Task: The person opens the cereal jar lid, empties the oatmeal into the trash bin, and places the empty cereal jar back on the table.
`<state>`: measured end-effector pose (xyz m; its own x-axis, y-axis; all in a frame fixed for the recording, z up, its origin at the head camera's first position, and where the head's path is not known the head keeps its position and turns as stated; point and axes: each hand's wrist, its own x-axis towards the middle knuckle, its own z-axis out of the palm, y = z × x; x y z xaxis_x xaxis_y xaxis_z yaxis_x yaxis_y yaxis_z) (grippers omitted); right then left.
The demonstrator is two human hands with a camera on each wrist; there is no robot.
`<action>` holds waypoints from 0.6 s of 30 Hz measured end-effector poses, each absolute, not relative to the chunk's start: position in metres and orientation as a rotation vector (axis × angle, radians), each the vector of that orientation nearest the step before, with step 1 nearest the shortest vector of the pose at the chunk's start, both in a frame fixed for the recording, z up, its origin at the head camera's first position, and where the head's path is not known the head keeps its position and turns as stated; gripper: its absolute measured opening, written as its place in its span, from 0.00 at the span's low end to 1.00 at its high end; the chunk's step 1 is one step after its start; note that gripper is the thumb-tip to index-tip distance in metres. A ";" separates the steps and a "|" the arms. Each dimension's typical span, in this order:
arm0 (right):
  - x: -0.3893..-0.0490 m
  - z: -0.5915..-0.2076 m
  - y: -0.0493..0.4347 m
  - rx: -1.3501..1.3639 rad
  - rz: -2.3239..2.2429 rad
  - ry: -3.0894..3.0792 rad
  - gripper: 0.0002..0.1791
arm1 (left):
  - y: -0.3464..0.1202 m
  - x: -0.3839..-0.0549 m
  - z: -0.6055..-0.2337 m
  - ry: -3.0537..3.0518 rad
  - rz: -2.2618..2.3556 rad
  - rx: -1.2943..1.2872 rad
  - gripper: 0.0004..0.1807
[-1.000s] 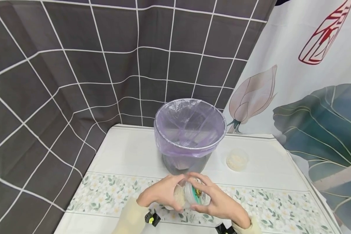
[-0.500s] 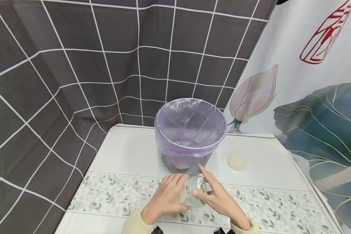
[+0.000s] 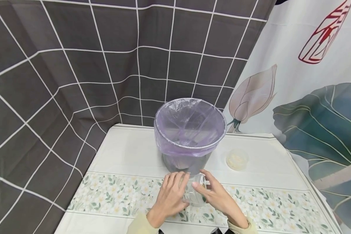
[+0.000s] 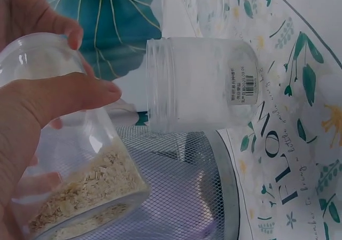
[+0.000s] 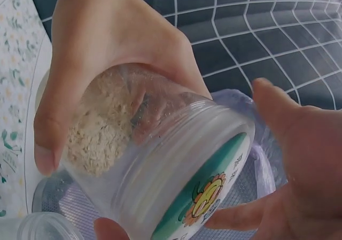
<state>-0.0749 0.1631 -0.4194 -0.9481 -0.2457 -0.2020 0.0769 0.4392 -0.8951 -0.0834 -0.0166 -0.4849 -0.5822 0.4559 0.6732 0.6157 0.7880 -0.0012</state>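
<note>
My left hand (image 3: 171, 196) holds a clear plastic jar (image 5: 101, 128) tilted on its side, its thumb and fingers spread round the body. Pale dry flakes lie inside it, seen through the wall in both wrist views. The jar's lid (image 5: 203, 197), with a green label and a cartoon flower, faces my right hand (image 3: 219, 195). The right hand's thumb and fingers are spread beside the lid; whether a fingertip touches it I cannot tell. Below the hands a second clear jar (image 4: 203, 85), with a barcode sticker, stands on the floral tablecloth.
A mesh bin (image 3: 184, 162) lined with a purple bag (image 3: 190, 143) stands just beyond the hands. To its right sits a small clear tub (image 3: 237, 160) with pale contents. A dark grid-patterned curtain (image 3: 111, 65) hangs behind and a printed cloth (image 3: 304, 97) at right.
A second ago both hands were close round the jar and its lid. The right hand's fingers have since spread from the lid, and the left hand has turned over the jar.
</note>
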 end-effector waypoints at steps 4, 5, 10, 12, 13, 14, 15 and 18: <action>-0.077 -0.421 0.163 -0.135 -1.511 2.371 0.36 | -0.016 -0.084 -0.485 -2.332 -0.303 -0.779 0.51; -0.077 -0.421 0.162 -0.135 -1.510 2.375 0.36 | -0.017 -0.084 -0.485 -2.347 -0.312 -0.778 0.51; -0.076 -0.422 0.162 -0.171 -1.460 2.476 0.34 | -0.019 -0.085 -0.481 -2.420 -0.413 -0.799 0.52; -0.076 -0.423 0.162 -0.217 -1.435 2.531 0.32 | -0.021 -0.086 -0.479 -2.450 -0.464 -0.821 0.52; -0.076 -0.423 0.162 -0.253 -1.427 2.557 0.32 | -0.023 -0.086 -0.478 -2.466 -0.490 -0.836 0.51; -0.075 -0.423 0.162 -0.279 -1.418 2.578 0.31 | -0.024 -0.087 -0.477 -2.485 -0.514 -0.854 0.51; -0.075 -0.423 0.162 -0.306 -1.413 2.593 0.30 | -0.025 -0.088 -0.476 -2.505 -0.542 -0.877 0.51; -0.074 -0.423 0.163 -0.365 -1.410 2.618 0.30 | -0.030 -0.091 -0.472 -2.587 -0.628 -0.951 0.51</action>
